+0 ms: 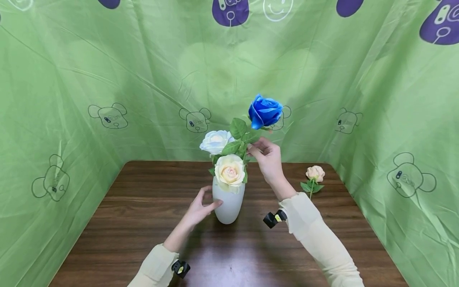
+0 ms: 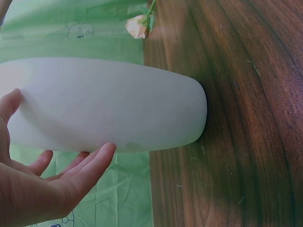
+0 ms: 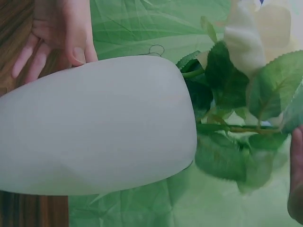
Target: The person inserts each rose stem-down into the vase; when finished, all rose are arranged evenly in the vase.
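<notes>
Green fabric backdrop [image 1: 154, 52] across the upper frame and down both sides, creased, printed with outlined cartoon animal heads [image 1: 109, 118] and, along the top edge, purple patches [image 1: 230, 20]. Below, dark wood-grain tabletop [image 1: 132, 227] filling the lower middle. Near the centre of the frame, upright white vase [image 1: 229, 208], smooth, narrowing toward the base. Over its front rim, cream rose [image 1: 230, 172] with a pinkish heart; just above and to the left, pale blue-white rose [image 1: 216, 142]. Higher, right of centre, vivid blue rose [image 1: 265, 112] on a leafy green stem leading down toward the vase's mouth. Right hand [image 1: 268, 158] just below that bloom, thumb and forefinger pinching the stem; exact contact partly hidden by foliage. Left hand [image 1: 198, 208] at the left side of the vase, relaxed and unclenched, thumb against the white wall, fingers loosely spread beside it. Farther right, well apart from the vase, peach rose [image 1: 315, 173] lying on the tabletop, bloom toward the backdrop. Cream sleeves [image 1: 319, 231] reaching in from the lower edge, with black wrist devices [image 1: 269, 220] beside the cuffs.
</notes>
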A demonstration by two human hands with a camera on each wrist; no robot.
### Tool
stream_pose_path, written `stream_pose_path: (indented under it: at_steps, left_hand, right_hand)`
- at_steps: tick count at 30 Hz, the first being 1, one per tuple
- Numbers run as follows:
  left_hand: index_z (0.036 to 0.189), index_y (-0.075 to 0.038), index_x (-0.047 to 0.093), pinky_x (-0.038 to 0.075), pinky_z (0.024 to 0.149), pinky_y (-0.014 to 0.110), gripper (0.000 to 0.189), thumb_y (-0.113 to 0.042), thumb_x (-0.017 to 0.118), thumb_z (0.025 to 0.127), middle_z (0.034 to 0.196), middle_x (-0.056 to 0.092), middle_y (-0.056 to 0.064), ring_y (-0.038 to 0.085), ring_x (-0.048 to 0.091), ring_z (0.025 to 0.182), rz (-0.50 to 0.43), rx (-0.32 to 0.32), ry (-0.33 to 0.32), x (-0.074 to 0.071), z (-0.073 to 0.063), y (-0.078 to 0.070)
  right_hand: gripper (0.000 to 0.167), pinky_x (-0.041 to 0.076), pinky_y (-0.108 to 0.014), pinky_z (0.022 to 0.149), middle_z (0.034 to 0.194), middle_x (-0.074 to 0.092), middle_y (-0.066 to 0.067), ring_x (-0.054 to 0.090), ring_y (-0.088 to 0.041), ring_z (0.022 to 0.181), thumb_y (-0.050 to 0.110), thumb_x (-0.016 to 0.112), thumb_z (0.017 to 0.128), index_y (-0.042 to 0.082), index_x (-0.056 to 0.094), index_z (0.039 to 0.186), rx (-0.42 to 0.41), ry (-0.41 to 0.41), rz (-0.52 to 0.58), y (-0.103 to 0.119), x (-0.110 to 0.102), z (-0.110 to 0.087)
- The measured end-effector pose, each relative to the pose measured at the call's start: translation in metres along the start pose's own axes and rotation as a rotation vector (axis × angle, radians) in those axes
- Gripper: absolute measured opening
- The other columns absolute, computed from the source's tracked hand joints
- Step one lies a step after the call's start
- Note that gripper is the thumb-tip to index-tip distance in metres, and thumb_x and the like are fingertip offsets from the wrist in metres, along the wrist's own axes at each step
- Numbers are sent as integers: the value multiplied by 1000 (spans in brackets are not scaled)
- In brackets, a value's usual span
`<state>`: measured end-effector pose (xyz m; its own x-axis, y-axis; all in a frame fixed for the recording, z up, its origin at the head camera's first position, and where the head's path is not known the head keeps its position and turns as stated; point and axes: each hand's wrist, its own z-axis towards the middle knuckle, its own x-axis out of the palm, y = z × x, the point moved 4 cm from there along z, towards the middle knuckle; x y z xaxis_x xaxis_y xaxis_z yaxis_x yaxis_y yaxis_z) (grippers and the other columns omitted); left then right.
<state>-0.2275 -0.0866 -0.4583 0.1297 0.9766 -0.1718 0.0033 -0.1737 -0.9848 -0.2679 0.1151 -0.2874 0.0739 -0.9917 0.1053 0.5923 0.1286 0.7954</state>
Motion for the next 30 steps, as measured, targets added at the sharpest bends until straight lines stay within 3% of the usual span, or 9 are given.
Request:
stream_pose_path:
  at_steps: [4, 7, 13, 18, 24, 30]
  left_hand:
    - [124, -17, 40, 43, 60, 32, 59, -26, 71, 75, 110, 52, 14, 28, 55, 77, 7, -3, 4, 0, 0, -1]
    - [125, -15, 39, 43, 59, 31, 59, -25, 70, 76, 111, 51, 16, 25, 54, 75, 6, 1, 16, 0, 0, -3]
    - [125, -8, 38, 42, 58, 31, 56, -17, 68, 78, 111, 50, 21, 27, 54, 74, -26, 2, 37, 0, -9, -21]
    - [124, -5, 38, 42, 59, 31, 54, -14, 66, 79, 111, 49, 22, 26, 54, 75, 0, -1, 31, 0, -15, -32]
    - [124, -10, 39, 43, 59, 32, 56, -21, 68, 78, 112, 50, 20, 27, 55, 77, -4, 0, 21, 0, -7, -17]
    - [124, -15, 40, 43, 60, 32, 58, -26, 70, 76, 113, 51, 17, 24, 55, 79, 6, 0, 7, 0, 0, -2]
  right_hand:
    - [4, 49, -37, 59, 65, 59, -10, 58, -24, 58, -14, 55, 78, -13, 53, 75, -88, -121, -114, 18, 1, -1]
    - [4, 49, -29, 59, 64, 59, -6, 58, -19, 58, -15, 57, 77, -12, 54, 79, -85, -163, -78, 18, 3, 0]
    - [17, 48, -29, 59, 67, 59, 1, 58, -12, 59, -13, 59, 77, 0, 53, 87, -13, -123, -39, -1, 5, -3]
    - [16, 49, -31, 60, 68, 59, 0, 59, -14, 61, -9, 60, 78, 2, 51, 85, -17, -95, -51, -12, 3, -3]
    - [9, 49, -30, 55, 64, 59, -7, 58, -23, 57, -10, 59, 77, -3, 53, 79, -70, -29, -118, 7, 1, 1]
    - [8, 47, -24, 53, 68, 58, -24, 57, -12, 55, -15, 56, 76, -15, 55, 83, -94, 36, -213, 45, 10, 7]
